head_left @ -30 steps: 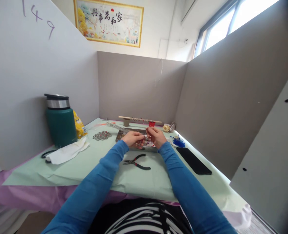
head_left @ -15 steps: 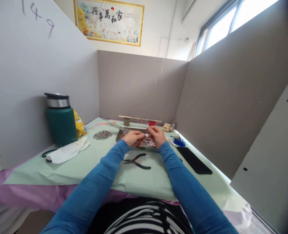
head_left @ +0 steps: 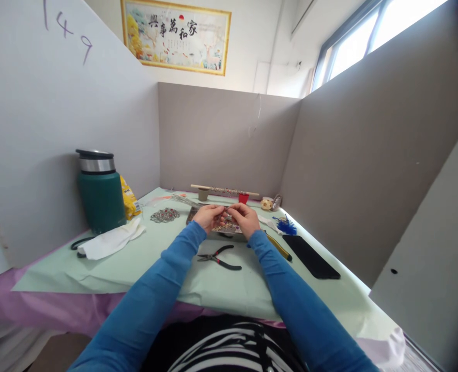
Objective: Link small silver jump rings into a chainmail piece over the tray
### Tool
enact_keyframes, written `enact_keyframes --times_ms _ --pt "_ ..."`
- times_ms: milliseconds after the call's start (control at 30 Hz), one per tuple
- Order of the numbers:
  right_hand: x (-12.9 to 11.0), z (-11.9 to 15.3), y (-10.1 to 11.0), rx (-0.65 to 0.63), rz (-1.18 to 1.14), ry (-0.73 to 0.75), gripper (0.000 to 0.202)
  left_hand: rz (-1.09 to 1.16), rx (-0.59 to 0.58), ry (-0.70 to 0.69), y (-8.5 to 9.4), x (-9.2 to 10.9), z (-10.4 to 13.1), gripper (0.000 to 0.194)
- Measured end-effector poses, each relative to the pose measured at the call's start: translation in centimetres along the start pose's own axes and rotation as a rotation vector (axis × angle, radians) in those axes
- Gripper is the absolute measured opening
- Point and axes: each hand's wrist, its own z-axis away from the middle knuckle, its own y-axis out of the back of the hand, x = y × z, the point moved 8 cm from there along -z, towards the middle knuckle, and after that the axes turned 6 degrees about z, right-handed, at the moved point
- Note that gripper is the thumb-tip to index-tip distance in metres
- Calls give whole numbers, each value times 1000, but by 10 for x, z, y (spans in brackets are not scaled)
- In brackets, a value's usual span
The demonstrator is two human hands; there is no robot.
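My left hand and my right hand meet at the fingertips over a tray of small beads. Both are closed in a pinch, and what lies between the fingers is too small to make out. Black-handled pliers lie spread on the pale green cover, nearer to me than the tray. A pile of silvery chain with red bits rests left of my left hand. Beside my right forearm lies a yellow-handled tool, partly hidden by the sleeve.
A green bottle, a yellow packet and a white cloth stand or lie at the left. A beaded stick rests across two small cups at the back. On the right are a black phone and a blue tassel.
My right hand has shifted left, and the fingertips of both hands are now closer together. The yellow-handled tool has come into sight beside my right forearm.
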Motion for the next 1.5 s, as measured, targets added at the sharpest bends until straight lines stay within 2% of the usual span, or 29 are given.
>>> enact_keyframes --times_ms 133,333,667,800,967,1067,1167,1267,1400,1500 --pt "-1 0 4 55 33 25 22 0 -18 1 -4 0 1 17" --pt "-5 1 4 62 47 46 20 39 -29 19 -3 -2 -1 20" --pt "-7 3 7 108 122 20 18 -32 -20 -2 0 -3 -3 10" --pt "-14 6 10 147 232 65 17 -109 -13 -42 -3 -2 -3 11" --pt "-28 11 7 228 399 232 15 -426 63 -185 2 7 -3 16" --pt "-26 10 5 245 436 239 14 -509 89 -229 4 9 -4 18" --pt "-13 6 9 247 364 109 17 -377 51 -200 3 7 -5 13" --pt "-2 1 9 175 181 -3 22 -167 -40 -86 -4 0 -2 12" --pt "1 0 0 22 -31 -59 27 -53 -177 53 -16 -5 5 14" --pt "1 1 -1 -5 -100 -69 25 -17 -223 103 -20 -6 8 15"
